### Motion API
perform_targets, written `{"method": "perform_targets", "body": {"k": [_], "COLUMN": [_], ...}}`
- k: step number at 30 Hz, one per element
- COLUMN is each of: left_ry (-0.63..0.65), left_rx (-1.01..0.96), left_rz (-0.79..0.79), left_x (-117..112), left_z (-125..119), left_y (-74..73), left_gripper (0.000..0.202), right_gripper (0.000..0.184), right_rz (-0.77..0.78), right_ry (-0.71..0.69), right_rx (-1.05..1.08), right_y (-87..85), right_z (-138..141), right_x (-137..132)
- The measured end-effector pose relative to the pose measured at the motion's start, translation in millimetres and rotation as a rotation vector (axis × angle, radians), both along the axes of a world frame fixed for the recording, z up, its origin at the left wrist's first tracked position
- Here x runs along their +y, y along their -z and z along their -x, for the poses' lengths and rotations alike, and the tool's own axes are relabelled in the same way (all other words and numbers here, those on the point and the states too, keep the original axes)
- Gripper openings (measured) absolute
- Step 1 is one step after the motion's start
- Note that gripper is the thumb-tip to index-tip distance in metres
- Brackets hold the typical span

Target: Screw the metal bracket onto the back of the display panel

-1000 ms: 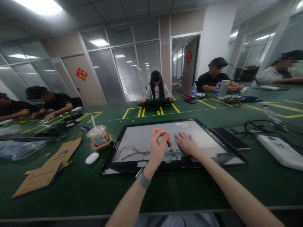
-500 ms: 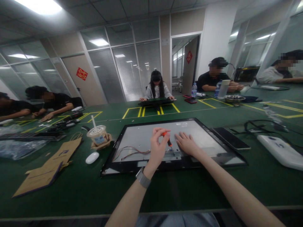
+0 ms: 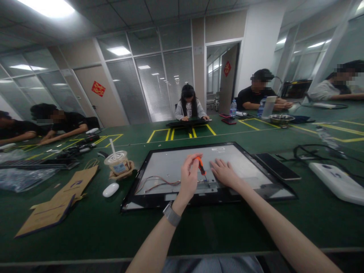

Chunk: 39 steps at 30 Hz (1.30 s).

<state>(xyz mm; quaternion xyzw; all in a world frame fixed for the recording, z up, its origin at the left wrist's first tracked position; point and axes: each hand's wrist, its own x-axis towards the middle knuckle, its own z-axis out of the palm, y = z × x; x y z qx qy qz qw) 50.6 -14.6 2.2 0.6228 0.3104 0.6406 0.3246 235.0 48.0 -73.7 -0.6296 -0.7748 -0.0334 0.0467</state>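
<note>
The green table (image 3: 85, 246) carries everything. On it, square in front of the person, lies the panel (image 3: 170, 163), flat, grey inside a black frame, its long axis running left to right. The bag (image 3: 65, 193) and cup (image 3: 118, 165) stand apart to its left; the phone (image 3: 277, 166) lies just beside its right edge.

The right hand (image 3: 224, 172) rests palm down on the panel, fingers slightly spread, gripping nothing; it seems to steady the work. The left hand (image 3: 190, 174), over the panel's near half, has its fingers curled together, pinching the orange handle of the screwdriver (image 3: 201, 167).

The step in hand looks like turning a screw at the bracket (image 3: 206, 187); whether in or out, I cannot tell. The next move would call for light downward pressure and a twist along the shaft, with the panel held still. The screwdriver's long axis is steep, handle up and leaning left, tip pointing down and to the right at the bracket; whether it is seated is too small to see. Thin wires (image 3: 159, 185) lie on the panel left of the bracket.
</note>
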Motion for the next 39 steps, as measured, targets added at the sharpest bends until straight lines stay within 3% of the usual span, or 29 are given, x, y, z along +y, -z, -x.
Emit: {"method": "perform_targets", "body": {"k": [6,17,26,39], "left_ry": [-0.080,-0.002,-0.121,-0.006], "left_rx": [0.055,-0.032,0.050,0.040], "left_rz": [-0.041,0.037,-0.053,-0.038], "left_x": [2.6,0.7,0.6,-0.5], "left_z": [0.1,-0.1,-1.3,-0.8], "left_y": [3.3,-0.4,3.6,4.0], "left_gripper": [0.019,0.028,0.020,0.027], "right_gripper": [0.056,0.056,0.055,0.055], "right_rz": [0.001,-0.016,-0.007,0.015], "right_ry": [0.008,0.003,0.012,0.019], "right_rx": [0.000,-0.013,-0.028,-0.024], "right_y": [2.8,4.2,0.1,-1.9], "right_z": [-0.1,-0.5,1.3,1.2], "right_x": [2.1,2.7,-0.5,-0.3]}}
